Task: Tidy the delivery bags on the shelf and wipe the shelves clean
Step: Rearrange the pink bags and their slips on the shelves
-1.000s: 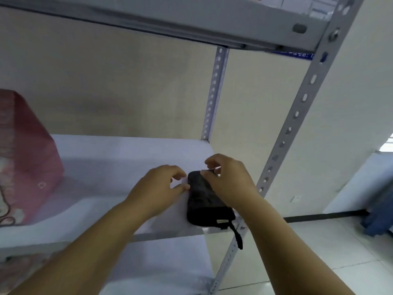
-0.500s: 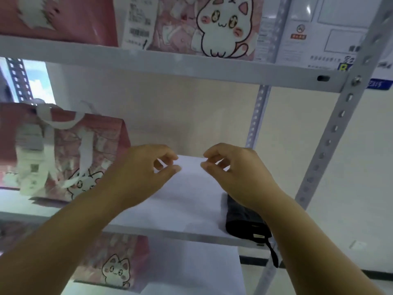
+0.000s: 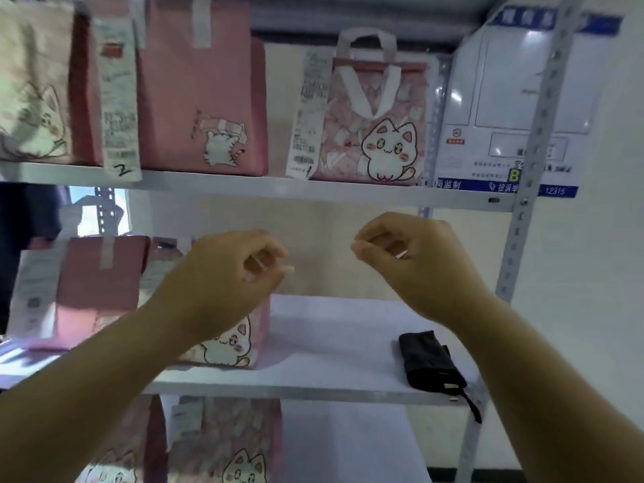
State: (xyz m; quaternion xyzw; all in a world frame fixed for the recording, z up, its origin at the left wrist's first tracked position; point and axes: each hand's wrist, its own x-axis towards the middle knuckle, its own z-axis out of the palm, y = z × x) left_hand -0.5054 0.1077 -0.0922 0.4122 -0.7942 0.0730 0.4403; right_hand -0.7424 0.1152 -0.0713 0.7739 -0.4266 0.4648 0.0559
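The upper shelf (image 3: 244, 190) is pale grey. On it stand a cream bag (image 3: 31, 88) with a pale cat drawing, a plain pink bag (image 3: 202, 109) bearing 1 small white striped cat, and a patterned pink bag (image 3: 378, 134) strewn with pale scraps around 1 white, pink-cheeked cat. The receipts (image 3: 306, 113) are white with black print, the notice (image 3: 515, 99) white with blue bands, and the pouch (image 3: 427, 359) on the white middle shelf (image 3: 331, 343) black.

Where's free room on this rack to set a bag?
Bare patch on the middle shelf between the cat bag and the black pouch near the right post. Lower shelf is bare right of its bag. Top shelf is crowded with bags.
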